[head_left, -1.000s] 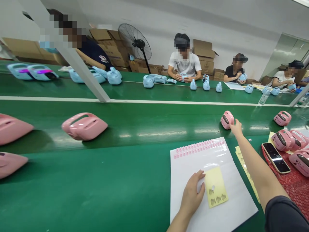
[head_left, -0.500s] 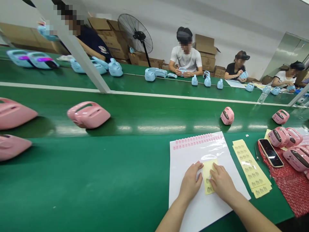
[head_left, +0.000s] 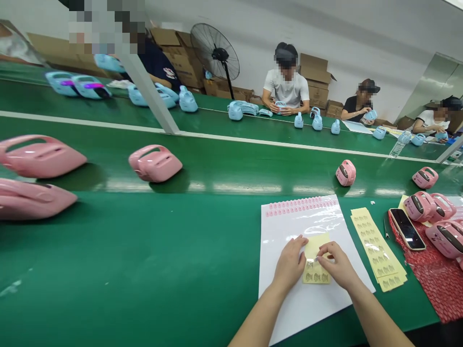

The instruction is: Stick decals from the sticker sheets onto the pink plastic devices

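Observation:
A small yellow sticker sheet [head_left: 317, 278] lies on a white sheet [head_left: 282, 231] whose top edge carries rows of small pink oval pieces. My left hand [head_left: 290, 260] rests at the yellow sheet's left edge, fingertips and thumb holding it down. Above the sheet's printed rows, my right hand [head_left: 336, 262] pinches a small pale sticker [head_left: 316, 259] between thumb and forefinger. The sticker's edge looks lifted; whether it is fully off the sheet I cannot tell. The upper part of the yellow sheet shows no printing.
Right of the white sheet lie longer yellow sticker sheets [head_left: 376, 248], tweezers [head_left: 386, 226], a phone [head_left: 407, 229] and red bubble wrap [head_left: 427, 270]. Several pink handled casings [head_left: 155, 164] stand along the green bench. People opposite handle blue casings [head_left: 188, 100]; a post [head_left: 144, 86] rises at left.
My right hand has drawn its fingers into a pinch and uncovered the sheet's printed rows. The yellow sheet now lies straighter. My view has shifted slightly left.

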A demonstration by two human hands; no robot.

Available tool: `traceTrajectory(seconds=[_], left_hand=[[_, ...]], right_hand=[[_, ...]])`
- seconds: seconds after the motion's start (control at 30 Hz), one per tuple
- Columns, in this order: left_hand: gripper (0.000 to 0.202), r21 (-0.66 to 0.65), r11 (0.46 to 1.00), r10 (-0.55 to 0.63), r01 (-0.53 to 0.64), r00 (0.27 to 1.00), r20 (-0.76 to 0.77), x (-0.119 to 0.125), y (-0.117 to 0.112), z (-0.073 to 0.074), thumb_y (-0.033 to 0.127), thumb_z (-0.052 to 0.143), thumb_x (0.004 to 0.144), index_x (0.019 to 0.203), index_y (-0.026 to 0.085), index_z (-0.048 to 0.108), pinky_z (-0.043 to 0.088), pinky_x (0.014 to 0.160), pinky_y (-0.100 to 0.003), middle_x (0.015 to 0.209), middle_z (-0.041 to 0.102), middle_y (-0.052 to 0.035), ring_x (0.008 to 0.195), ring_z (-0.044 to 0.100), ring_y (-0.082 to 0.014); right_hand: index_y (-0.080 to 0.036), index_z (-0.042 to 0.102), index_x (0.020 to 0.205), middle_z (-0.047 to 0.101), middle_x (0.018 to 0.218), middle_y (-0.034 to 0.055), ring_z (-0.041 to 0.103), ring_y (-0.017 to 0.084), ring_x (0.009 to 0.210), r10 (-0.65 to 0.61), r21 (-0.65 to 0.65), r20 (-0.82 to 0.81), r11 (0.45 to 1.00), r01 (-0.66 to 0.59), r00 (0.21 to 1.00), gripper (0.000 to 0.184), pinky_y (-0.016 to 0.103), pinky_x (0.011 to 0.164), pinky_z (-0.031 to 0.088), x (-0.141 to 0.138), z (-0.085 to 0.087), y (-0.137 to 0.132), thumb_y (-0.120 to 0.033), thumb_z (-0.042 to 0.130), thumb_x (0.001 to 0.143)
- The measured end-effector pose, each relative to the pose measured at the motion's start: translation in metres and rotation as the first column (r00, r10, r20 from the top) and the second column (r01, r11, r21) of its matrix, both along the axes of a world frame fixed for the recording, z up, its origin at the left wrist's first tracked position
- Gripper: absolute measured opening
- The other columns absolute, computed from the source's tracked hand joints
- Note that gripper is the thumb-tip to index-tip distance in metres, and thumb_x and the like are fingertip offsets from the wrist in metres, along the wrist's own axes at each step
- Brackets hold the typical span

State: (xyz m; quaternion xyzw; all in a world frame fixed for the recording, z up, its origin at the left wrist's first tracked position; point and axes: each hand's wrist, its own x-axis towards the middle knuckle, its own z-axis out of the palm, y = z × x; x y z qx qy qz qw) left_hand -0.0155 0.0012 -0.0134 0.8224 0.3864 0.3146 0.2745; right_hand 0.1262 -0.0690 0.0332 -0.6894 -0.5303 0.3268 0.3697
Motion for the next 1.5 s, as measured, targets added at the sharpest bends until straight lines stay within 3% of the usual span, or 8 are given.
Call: traceTrajectory(seconds=[0.3,0.5,0.63,0.77,0.9,1.0,1.23,1.5], left_hand=[[0.038,-0.041,0.999,0.002,-0.001,1.000,0.018,0.001,-0.001,0.001,0.005,0.039,0.072,0.102,0.020,0.056,0.039,0.099,-0.046,0.103,0.067,-0.0055,0.111,0.053,-0.0221],[0.039,-0.086,0.996,0.007,-0.004,1.000,0.029,0.002,-0.001,0.002,0.003,0.038,0.071,0.102,0.019,0.056,0.037,0.099,-0.047,0.104,0.066,-0.0067,0.113,0.052,-0.0228],[0.042,-0.123,0.992,0.004,0.002,0.999,0.046,0.003,0.000,0.001,0.000,0.036,0.069,0.101,0.019,0.057,0.035,0.101,-0.047,0.104,0.066,-0.0072,0.114,0.052,-0.0221],[0.044,-0.142,0.990,0.025,-0.017,0.998,0.051,-0.004,-0.008,0.009,0.002,0.039,0.071,0.109,0.018,0.054,0.037,0.100,-0.043,0.114,0.061,-0.0088,0.116,0.049,-0.0214],[0.040,-0.221,0.970,0.152,-0.099,0.960,0.237,-0.028,-0.004,0.031,0.016,0.047,0.076,0.116,0.020,0.050,0.036,0.100,-0.040,0.125,0.054,-0.0089,0.121,0.044,-0.0216],[0.034,-0.432,0.879,0.395,-0.202,0.817,0.421,-0.062,0.025,0.049,0.020,0.061,0.066,0.100,0.020,0.059,0.036,0.098,-0.039,0.111,0.063,-0.0074,0.109,0.054,-0.0222],[0.020,-0.591,0.668,0.732,-0.453,0.543,0.411,-0.171,0.144,0.069,0.020,0.066,0.067,0.084,0.015,0.056,0.049,0.072,-0.034,0.067,0.065,-0.0010,0.072,0.065,-0.0184],[0.031,-0.660,0.459,0.879,-0.595,0.196,0.435,-0.240,0.243,0.097,0.029,0.051,0.085,0.114,0.016,0.049,0.050,0.075,-0.039,0.111,0.056,-0.0076,0.090,0.058,-0.0191]], right_hand=[[-0.017,0.059,0.069,0.054,0.083,0.0094,0.053,0.023,0.080,0.021,-0.015,0.486,1.000,-0.015,0.874,0.017,0.035,0.070,0.045,-0.020,-0.015,0.014,-0.006,0.046,0.073],[-0.018,0.057,0.065,0.052,0.088,0.0067,0.053,0.021,0.088,0.140,-0.085,0.099,0.988,-0.132,0.985,0.008,0.033,0.078,0.043,-0.008,-0.005,0.005,-0.013,0.053,0.068],[-0.019,0.056,0.061,0.054,0.087,0.0043,0.053,0.019,0.081,0.199,-0.146,-0.253,0.960,-0.240,0.947,0.006,0.033,0.076,0.041,0.007,0.004,0.001,-0.023,0.058,0.064],[-0.019,0.056,0.068,0.057,0.087,0.0039,0.053,0.019,0.081,0.090,-0.093,-0.433,0.985,-0.144,0.897,0.019,0.032,0.076,0.042,0.013,0.003,0.004,-0.037,0.061,0.065],[-0.020,0.057,0.091,0.058,0.086,0.0045,0.054,0.018,0.078,-0.009,0.031,-0.374,0.999,0.023,0.927,0.030,0.032,0.072,0.045,0.004,-0.013,0.017,-0.042,0.057,0.071],[-0.021,0.051,0.108,0.057,0.085,0.0041,0.054,0.017,0.072,-0.021,0.146,-0.254,0.987,0.060,0.967,0.038,0.032,0.069,0.046,-0.011,-0.026,0.029,-0.040,0.053,0.075],[-0.024,0.048,0.113,0.057,0.082,0.0031,0.053,0.016,0.066,0.073,0.263,-0.076,0.963,-0.051,0.994,0.036,0.030,0.067,0.048,-0.036,-0.057,0.039,-0.036,0.048,0.080],[-0.028,0.049,0.106,0.056,0.069,0.0008,0.052,0.015,0.053,-0.033,0.284,-0.184,0.955,0.086,0.982,0.029,0.028,0.055,0.046,-0.042,-0.089,0.036,-0.038,0.046,0.080]])
